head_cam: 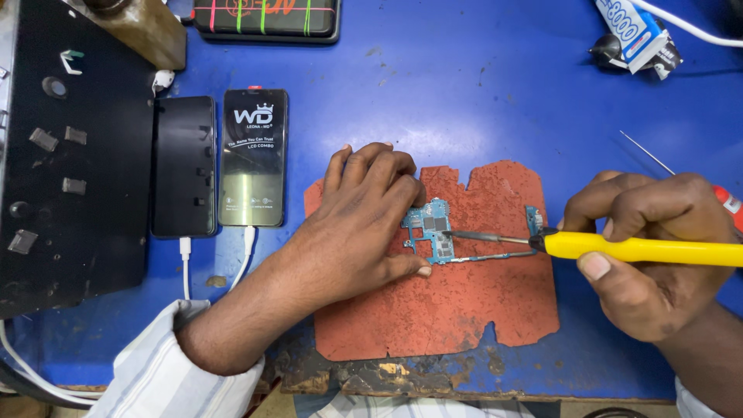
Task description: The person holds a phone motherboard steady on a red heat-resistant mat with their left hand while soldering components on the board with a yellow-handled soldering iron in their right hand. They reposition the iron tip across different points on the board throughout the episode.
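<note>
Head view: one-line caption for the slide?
Left hand steadies a blue circuit board on a red mat while the right hand applies a yellow-handled soldering iron.

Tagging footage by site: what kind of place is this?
Likely a phone repair bench: a bare circuit board on a red work mat, a yellow-handled soldering iron in the right hand, two phones on cables.

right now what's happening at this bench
A person's left hand presses down on a small blue circuit board lying on a worn red mat. The right hand holds a yellow-handled soldering iron, its tip resting on the board. Two phones lie plugged into white cables on the blue table.
</note>
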A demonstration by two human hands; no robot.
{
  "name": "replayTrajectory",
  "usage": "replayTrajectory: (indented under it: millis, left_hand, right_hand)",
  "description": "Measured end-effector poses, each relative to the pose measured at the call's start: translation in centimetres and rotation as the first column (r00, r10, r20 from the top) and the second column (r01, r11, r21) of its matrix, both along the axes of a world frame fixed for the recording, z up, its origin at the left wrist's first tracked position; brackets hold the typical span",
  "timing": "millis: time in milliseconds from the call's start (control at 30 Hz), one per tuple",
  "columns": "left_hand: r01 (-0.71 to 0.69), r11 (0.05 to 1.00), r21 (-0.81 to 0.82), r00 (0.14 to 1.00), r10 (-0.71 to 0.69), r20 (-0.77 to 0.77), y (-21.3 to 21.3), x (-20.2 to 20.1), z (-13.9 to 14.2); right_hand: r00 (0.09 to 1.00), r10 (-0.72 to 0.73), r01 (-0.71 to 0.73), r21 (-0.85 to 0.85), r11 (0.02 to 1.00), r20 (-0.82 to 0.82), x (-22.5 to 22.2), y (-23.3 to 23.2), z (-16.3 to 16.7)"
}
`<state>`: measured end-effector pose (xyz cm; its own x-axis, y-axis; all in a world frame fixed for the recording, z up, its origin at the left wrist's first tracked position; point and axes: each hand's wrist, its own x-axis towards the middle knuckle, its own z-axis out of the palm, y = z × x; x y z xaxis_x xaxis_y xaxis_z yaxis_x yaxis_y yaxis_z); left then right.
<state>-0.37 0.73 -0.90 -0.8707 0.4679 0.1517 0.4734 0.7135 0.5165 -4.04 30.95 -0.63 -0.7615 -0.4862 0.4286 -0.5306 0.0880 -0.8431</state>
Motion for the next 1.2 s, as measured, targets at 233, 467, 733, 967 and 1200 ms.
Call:
replayTrajectory:
  millis: [233,467,733,967,1200]
  left_hand:
    - [0.001,1.000,-0.003,1.000,-0.001,0.006,0.02,-0.04,0.14]
    - [-0.002,1.000,-0.002,1.000,0.002,0.000,0.01,-0.03,0.13]
    - [-0.002,1.000,-0.006,1.000,0.002,0.006,0.05,-0.07,-0.06]
    - [-0.003,1.000,-0.008,1.000,0.003,0.006,0.06,-0.07,-0.02]
    - [-0.002,1.000,-0.002,1.000,0.002,0.006,0.01,-0.05,0.00]
  right_hand:
    - [1.000,0.003,-0.003,-0.013,1.000,0.018,0.08,0.05,-0.08]
    - [1.000,0.011,-0.011,-0.017,1.000,0.011,0.14,-0.09,-0.11]
    - [1.000,0.018,-0.018,-0.008,1.000,0.003,0.05,-0.25,0.05]
    - [0.998,0.045,-0.045,0.008,0.999,0.032,0.33,-0.42,0.07]
    - [0.999,0.037,-0.037,-0.003,0.999,0.024,0.23,-0.32,-0.18]
